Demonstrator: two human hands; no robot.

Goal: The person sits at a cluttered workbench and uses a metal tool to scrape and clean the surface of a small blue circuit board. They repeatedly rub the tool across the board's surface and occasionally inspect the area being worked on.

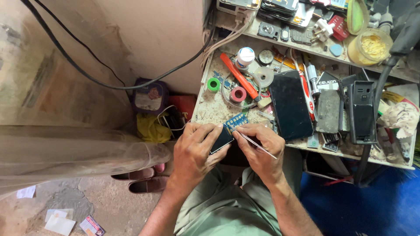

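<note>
My left hand grips a small dark phone body with a blue circuit board showing at its top end, held just over the near edge of the workbench. My right hand pinches thin metal tweezers, whose tip touches the blue board. The two hands sit close together above my lap.
On the cluttered bench lie a black smartphone, an orange-handled tool, green and pink tape rolls, a white bottle, a black handset shell and a yellow-filled jar. Black cables hang left; slippers are on the floor.
</note>
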